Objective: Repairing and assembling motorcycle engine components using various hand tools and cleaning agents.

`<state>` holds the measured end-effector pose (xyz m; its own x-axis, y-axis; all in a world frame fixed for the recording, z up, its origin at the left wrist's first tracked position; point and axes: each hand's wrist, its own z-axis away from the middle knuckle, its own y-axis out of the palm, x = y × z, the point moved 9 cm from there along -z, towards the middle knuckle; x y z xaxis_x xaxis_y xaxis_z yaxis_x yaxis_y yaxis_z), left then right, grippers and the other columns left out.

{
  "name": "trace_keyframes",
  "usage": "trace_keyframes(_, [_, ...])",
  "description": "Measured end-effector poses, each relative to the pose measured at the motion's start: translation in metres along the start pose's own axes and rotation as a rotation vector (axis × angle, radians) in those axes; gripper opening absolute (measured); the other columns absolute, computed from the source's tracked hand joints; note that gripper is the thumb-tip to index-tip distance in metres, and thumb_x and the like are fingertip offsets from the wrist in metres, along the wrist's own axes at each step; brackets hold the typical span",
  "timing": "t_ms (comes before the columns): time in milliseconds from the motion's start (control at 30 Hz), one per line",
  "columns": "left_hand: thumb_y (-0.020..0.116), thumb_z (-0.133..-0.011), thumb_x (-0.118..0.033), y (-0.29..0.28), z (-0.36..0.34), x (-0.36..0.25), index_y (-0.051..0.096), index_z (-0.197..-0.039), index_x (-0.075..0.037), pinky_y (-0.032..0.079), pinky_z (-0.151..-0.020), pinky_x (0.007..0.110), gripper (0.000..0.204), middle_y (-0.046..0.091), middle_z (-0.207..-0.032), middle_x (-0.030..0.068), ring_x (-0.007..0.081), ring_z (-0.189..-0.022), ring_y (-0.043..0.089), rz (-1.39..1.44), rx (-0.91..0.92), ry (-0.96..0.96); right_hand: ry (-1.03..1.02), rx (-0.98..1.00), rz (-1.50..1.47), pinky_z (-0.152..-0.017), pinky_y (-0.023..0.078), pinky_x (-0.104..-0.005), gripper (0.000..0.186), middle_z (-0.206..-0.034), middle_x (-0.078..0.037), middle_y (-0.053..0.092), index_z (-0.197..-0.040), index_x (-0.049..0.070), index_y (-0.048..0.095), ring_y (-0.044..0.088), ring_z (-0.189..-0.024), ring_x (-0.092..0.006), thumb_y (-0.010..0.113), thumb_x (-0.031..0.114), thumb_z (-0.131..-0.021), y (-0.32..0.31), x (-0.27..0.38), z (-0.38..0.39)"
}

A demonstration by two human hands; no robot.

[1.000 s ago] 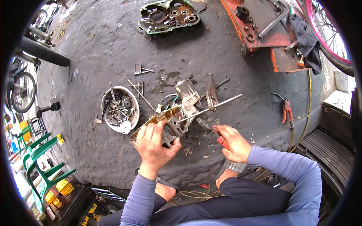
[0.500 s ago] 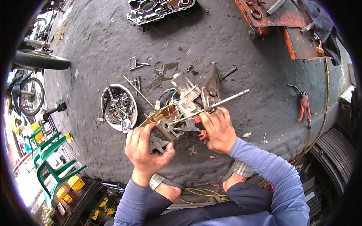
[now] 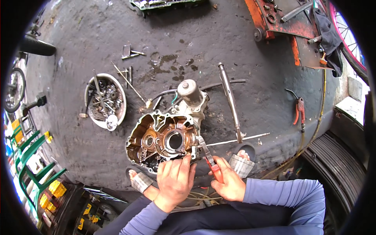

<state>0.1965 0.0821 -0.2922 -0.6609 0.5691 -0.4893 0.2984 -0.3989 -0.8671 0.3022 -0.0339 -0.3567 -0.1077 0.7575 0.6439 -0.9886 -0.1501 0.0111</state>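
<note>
An open metal engine casing (image 3: 154,143) lies inner side up before me, oily brown inside, with a round opening and a smaller bearing. A silvery cylindrical housing (image 3: 188,92) is attached at its back right. My left hand (image 3: 176,178) is closed at the casing's lower right edge, fingers bent against it. My right hand (image 3: 227,180) grips red-handled pliers (image 3: 207,154), their metal jaws at the casing's right edge; what they hold is too small to tell. A long steel shaft (image 3: 229,102) and a thin rod (image 3: 252,137) lie just to the right.
A white bowl (image 3: 123,102) of metal parts stands left. Another casing (image 3: 168,4) lies at the top, a red metal stand (image 3: 290,29) with tools at upper right. An air gun (image 3: 299,111) with hose lies right. Green chairs (image 3: 33,145) and bike wheels (image 3: 15,88) are at the left.
The casing has turned so its open inner side faces up, with the housing now more upright behind it. The long shaft lies separately at right. My right hand has moved down with the pliers.
</note>
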Motion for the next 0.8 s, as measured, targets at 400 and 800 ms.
trace_keyframes(400, [0.067,-0.076,-0.015,0.1,0.055,0.007,0.071,-0.093,-0.009,0.042,-0.081,0.039,0.018,0.058,-0.075,-0.0013,0.0162,-0.078,0.059,0.114,0.014,0.12,0.363,-0.139,-0.455,-0.085,0.049,-0.0314,0.058,-0.106,-0.008,0.051,-0.138,0.0,0.039,0.054,-0.095,-0.0161,0.057,-0.004,-0.084,0.059,-0.086,0.017])
trace_keyframes(800, [0.069,-0.078,-0.014,0.112,0.063,0.01,0.073,-0.094,-0.013,0.038,-0.08,0.036,0.016,0.05,-0.071,-0.0046,0.0135,-0.072,0.053,0.151,-0.112,0.202,0.632,-0.156,-0.463,-0.042,0.043,-0.0309,0.035,-0.078,-0.005,0.054,-0.12,0.008,0.046,0.051,-0.049,-0.0136,0.058,-0.002,-0.088,0.045,-0.098,0.004])
